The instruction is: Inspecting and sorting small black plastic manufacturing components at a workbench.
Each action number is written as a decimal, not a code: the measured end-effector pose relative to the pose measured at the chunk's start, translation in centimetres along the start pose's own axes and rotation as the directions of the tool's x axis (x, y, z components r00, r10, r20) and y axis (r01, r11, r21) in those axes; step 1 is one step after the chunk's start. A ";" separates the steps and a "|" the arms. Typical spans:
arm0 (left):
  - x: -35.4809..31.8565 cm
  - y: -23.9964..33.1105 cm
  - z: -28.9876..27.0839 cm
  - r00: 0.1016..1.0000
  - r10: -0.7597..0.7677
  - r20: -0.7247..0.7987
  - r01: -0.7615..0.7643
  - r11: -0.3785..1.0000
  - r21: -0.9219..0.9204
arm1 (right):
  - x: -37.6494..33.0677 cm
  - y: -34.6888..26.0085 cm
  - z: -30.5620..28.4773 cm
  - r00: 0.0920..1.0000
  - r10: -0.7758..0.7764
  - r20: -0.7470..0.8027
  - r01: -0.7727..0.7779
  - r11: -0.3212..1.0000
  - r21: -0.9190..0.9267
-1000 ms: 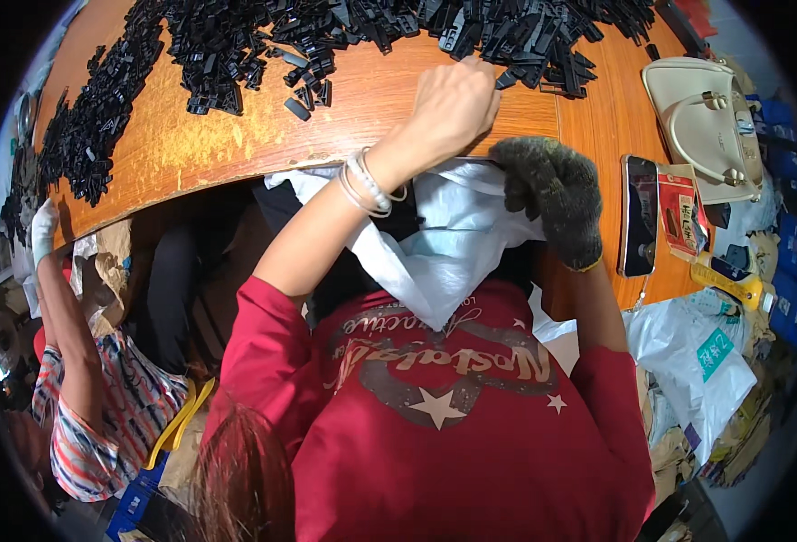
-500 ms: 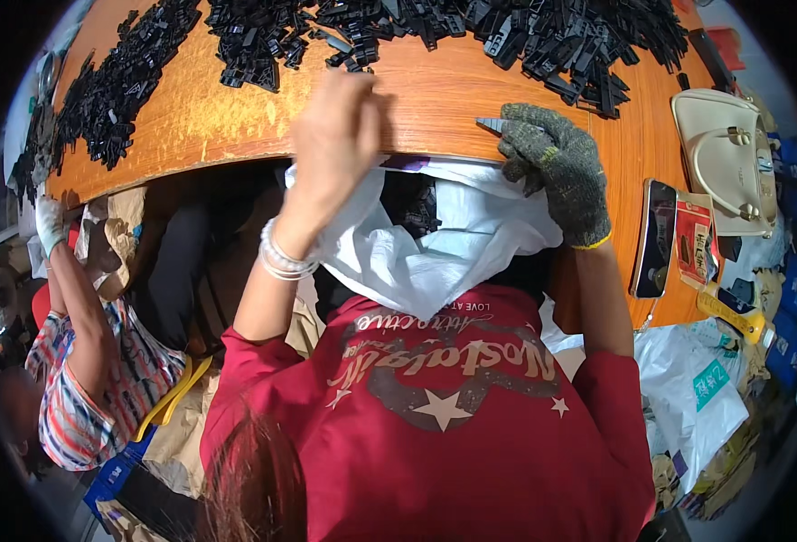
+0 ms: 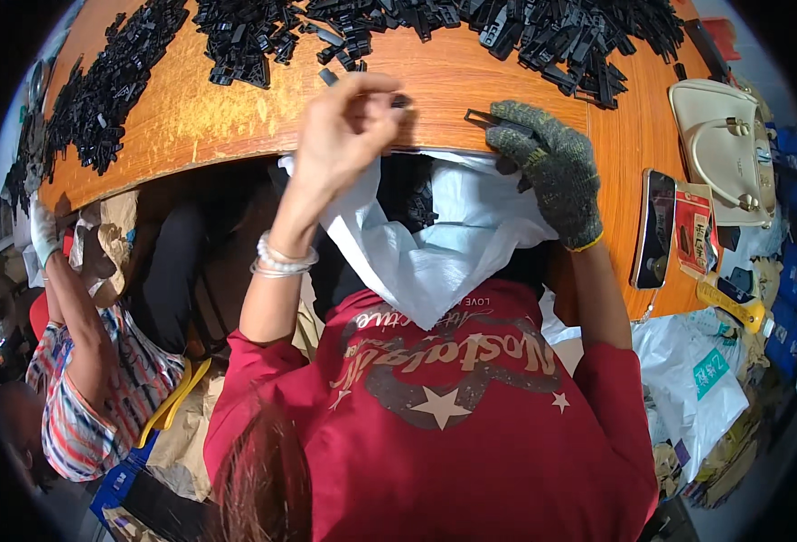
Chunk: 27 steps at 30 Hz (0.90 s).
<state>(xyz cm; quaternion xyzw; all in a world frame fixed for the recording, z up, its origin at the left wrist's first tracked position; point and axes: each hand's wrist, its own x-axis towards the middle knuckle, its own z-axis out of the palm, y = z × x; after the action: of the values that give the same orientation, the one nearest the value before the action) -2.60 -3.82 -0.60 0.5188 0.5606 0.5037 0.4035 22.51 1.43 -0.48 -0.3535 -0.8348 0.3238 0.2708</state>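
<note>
My bare left hand (image 3: 349, 126), wrist ringed with pale bracelets, is above the table's near edge. Its fingers are pinched on a small black plastic piece (image 3: 400, 101), partly hidden by them. On my right hand (image 3: 552, 167) is a dark knitted glove; it grips a black plastic clip (image 3: 486, 118) whose slim end sticks out leftward past the fingertips. Between my arms a white woven bag (image 3: 398, 262) hangs open below the table edge, with black parts (image 3: 424, 206) showing inside.
Heaps of black plastic parts (image 3: 561, 45) lie along the far side of the wooden table (image 3: 435, 77). At right are a phone (image 3: 654, 230), a red packet (image 3: 695, 230), a cream handbag (image 3: 715, 154) and a yellow-handled tool (image 3: 733, 307). A gloved co-worker (image 3: 82, 343) sits at left.
My left hand has shifted slightly right, and a small black piece now shows at its fingertips. The clip in my right hand has turned a little and moved slightly left.
</note>
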 end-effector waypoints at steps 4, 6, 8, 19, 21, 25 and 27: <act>1.7 -0.9 2.6 0.986 -0.042 0.162 0.051 0.997 -0.053 | 0.0 -0.1 -0.4 0.986 -0.164 0.024 0.161 0.920 -0.357; 1.8 -1.1 2.6 0.975 0.147 0.168 -0.181 0.960 0.215 | 0.3 0.1 -0.6 0.978 -0.206 0.029 0.198 0.877 -0.438; 1.7 -1.3 2.7 0.960 0.230 0.160 -0.264 0.932 0.248 | 0.5 -0.1 -1.0 0.988 -0.125 0.094 0.145 0.955 -0.257; 1.7 -1.6 2.6 0.953 0.256 0.161 -0.294 0.912 0.285 | 3.4 -1.4 -1.0 0.948 -0.259 0.183 0.315 0.827 -0.465; 1.8 -1.5 2.7 0.953 0.258 0.162 -0.294 0.917 0.271 | 4.1 -2.0 -1.1 0.964 -0.201 0.177 0.262 0.841 -0.473; 1.9 -1.8 2.6 0.936 0.316 0.157 -0.349 0.898 0.269 | 6.2 -3.4 -1.2 0.931 -0.148 0.333 0.327 0.743 -0.584; 1.8 -1.9 2.7 0.936 0.321 0.144 -0.348 0.904 0.246 | 7.1 -4.2 -1.3 0.906 -0.112 0.408 0.338 0.772 -0.539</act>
<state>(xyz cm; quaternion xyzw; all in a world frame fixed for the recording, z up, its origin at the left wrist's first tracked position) -0.54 -1.53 -2.77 0.6816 0.5051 0.4584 0.2647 17.36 5.00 4.99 -0.2523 -0.9649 0.0666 0.0284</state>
